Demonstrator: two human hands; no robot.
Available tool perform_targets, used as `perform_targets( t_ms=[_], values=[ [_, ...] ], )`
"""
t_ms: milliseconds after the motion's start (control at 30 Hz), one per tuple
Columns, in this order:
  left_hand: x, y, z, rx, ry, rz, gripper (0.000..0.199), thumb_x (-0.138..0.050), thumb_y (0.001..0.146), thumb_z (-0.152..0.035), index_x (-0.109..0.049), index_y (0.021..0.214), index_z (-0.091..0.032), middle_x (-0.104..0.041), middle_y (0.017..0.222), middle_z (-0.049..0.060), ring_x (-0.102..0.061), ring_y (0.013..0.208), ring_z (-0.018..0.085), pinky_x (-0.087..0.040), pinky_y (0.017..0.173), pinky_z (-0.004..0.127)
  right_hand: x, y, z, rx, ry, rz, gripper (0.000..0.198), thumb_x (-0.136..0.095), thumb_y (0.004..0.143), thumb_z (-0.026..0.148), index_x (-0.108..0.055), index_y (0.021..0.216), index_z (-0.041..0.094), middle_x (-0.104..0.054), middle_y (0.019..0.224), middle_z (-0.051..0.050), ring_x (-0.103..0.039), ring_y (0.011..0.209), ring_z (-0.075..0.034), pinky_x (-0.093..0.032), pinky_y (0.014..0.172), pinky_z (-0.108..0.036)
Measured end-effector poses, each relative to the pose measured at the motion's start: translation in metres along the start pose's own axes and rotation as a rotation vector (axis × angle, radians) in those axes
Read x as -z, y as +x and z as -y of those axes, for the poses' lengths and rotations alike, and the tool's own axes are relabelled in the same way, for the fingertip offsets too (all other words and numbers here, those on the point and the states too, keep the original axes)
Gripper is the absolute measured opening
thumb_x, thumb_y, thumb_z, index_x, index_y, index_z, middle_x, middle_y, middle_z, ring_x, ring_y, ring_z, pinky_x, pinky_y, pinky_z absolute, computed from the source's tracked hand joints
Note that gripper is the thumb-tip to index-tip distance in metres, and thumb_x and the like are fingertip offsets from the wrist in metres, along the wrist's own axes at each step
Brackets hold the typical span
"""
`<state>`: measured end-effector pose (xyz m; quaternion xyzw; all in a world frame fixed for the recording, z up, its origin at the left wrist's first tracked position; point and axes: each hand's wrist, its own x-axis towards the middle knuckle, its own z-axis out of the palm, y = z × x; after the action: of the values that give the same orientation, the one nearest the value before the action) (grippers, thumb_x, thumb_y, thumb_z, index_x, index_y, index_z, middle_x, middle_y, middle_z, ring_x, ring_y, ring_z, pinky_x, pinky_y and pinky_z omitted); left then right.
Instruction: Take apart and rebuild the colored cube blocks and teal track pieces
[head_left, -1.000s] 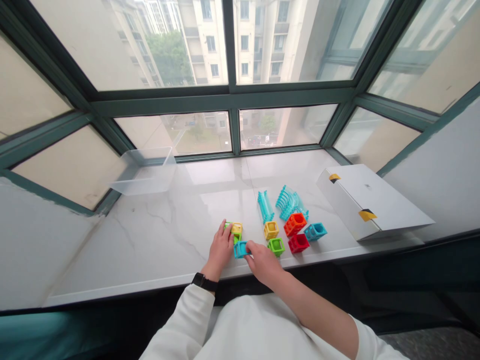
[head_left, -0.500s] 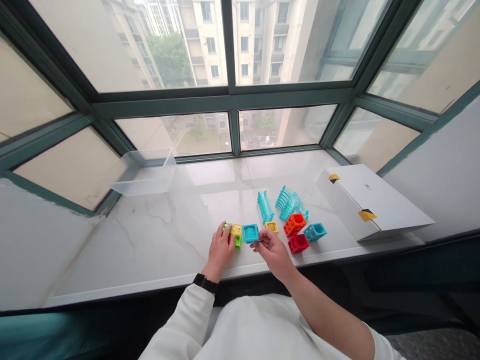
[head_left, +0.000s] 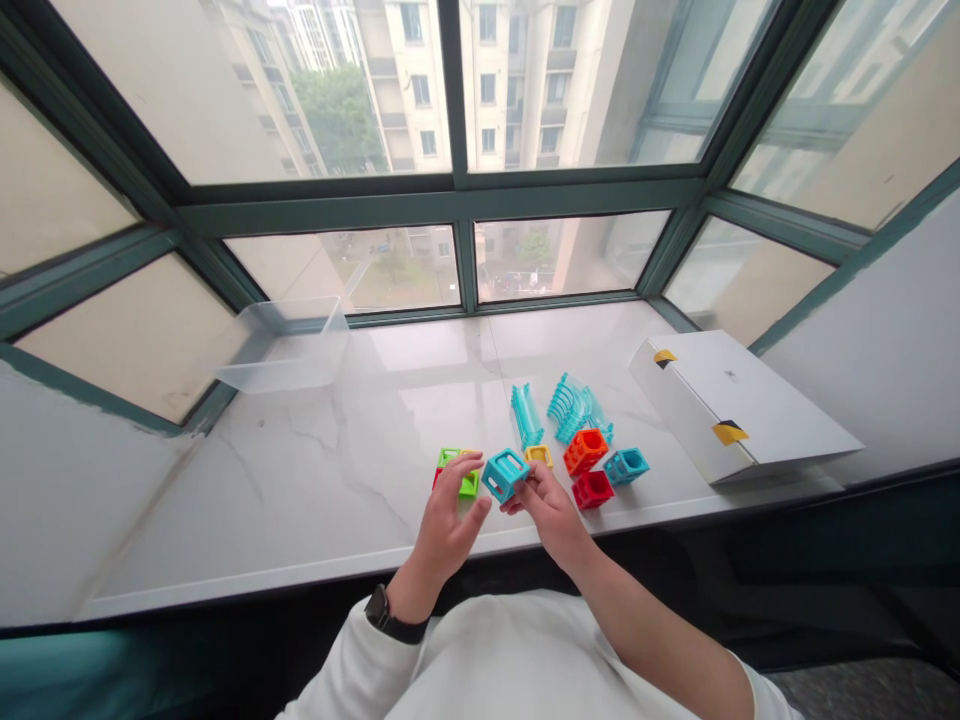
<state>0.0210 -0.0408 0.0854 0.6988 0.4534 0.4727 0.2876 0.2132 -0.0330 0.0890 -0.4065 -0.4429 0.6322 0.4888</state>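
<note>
Between my fingers and thumb, my right hand [head_left: 551, 510] grips a blue cube block [head_left: 505, 474] with open sides, tilted above the sill. My left hand [head_left: 448, 515] is open just left of it, thumb and fingers apart, not visibly touching the cube. Behind the left fingers stands a cluster of green, red and yellow cube blocks [head_left: 469, 486], partly hidden. A yellow cube block [head_left: 538, 456] sits just beyond my right hand. To the right are an orange block [head_left: 585, 452], a red block [head_left: 592, 489] and another blue block [head_left: 626, 465].
Clear teal track pieces, one straight [head_left: 527, 415] and some curved [head_left: 574, 405], lie behind the blocks. A transparent plastic bin [head_left: 289, 375] stands at the back left of the marble sill [head_left: 300, 500]. A white box [head_left: 750, 405] with yellow-black tape lies at the right.
My left hand has come off the block cluster and opened toward the blue cube. The blue cube has been turned in my right hand and now shows a slatted side.
</note>
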Motion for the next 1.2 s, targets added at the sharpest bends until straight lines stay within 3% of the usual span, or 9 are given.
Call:
perform_targets(
  t_ms=[100,233,500,633,867,1200],
  values=[
    [-0.002,0.001,-0.018,0.014,-0.029,0.014,0.045,-0.073,0.094,-0.038,-0.056,0.134,-0.026,-0.061,0.144,0.013,-0.058,0.135,0.030,-0.047,0.114,0.049,-0.001,-0.002,0.001,0.015,-0.007,0.021,0.044,-0.072,0.093,0.065,-0.062,0.101,0.023,-0.072,0.083,-0.002,-0.069,0.077,-0.019,-0.054,0.074,-0.034],
    [-0.008,0.000,-0.023,0.160,-0.138,0.005,0.040,-0.075,0.093,-0.035,-0.060,0.129,-0.026,-0.070,0.123,0.009,-0.067,0.115,0.026,-0.051,0.106,0.043,-0.001,-0.006,0.003,0.043,-0.027,0.041,0.037,-0.069,0.097,0.060,-0.062,0.100,0.023,-0.069,0.082,0.000,-0.066,0.077,-0.017,-0.054,0.075,-0.032],
    [-0.021,0.008,-0.032,0.433,-0.790,0.031,0.039,-0.088,0.082,-0.038,-0.064,0.108,-0.022,-0.071,0.104,0.006,-0.067,0.096,0.022,-0.058,0.086,0.037,-0.001,-0.010,0.015,0.069,-0.116,0.033,0.042,-0.064,0.097,0.065,-0.061,0.097,0.024,-0.071,0.083,-0.001,-0.068,0.075,-0.019,-0.056,0.074,-0.034],
    [-0.025,0.013,-0.035,0.519,-0.916,0.060,0.038,-0.089,0.082,-0.041,-0.067,0.105,-0.020,-0.071,0.091,0.003,-0.065,0.081,0.017,-0.055,0.079,0.032,-0.001,-0.009,0.014,0.078,-0.117,0.041,0.041,-0.063,0.099,0.064,-0.062,0.099,0.023,-0.072,0.083,-0.002,-0.069,0.077,-0.019,-0.056,0.074,-0.034],
    [-0.030,0.019,-0.041,0.565,-1.017,0.074,0.035,-0.086,0.084,-0.042,-0.070,0.106,-0.018,-0.069,0.089,0.002,-0.061,0.081,0.015,-0.049,0.080,0.031,0.004,-0.009,0.012,0.095,-0.086,0.027,0.039,-0.064,0.099,0.062,-0.061,0.102,0.023,-0.072,0.086,-0.002,-0.069,0.077,-0.019,-0.056,0.075,-0.034],
    [-0.033,0.029,-0.048,0.637,-1.263,0.015,0.025,-0.079,0.089,-0.038,-0.067,0.100,-0.021,-0.066,0.088,0.000,-0.060,0.079,0.012,-0.051,0.082,0.029,0.010,-0.007,0.019,0.174,-0.177,0.035,0.033,-0.065,0.101,0.055,-0.066,0.114,0.025,-0.075,0.102,-0.005,-0.073,0.089,-0.022,-0.060,0.084,-0.036]
  ],
)
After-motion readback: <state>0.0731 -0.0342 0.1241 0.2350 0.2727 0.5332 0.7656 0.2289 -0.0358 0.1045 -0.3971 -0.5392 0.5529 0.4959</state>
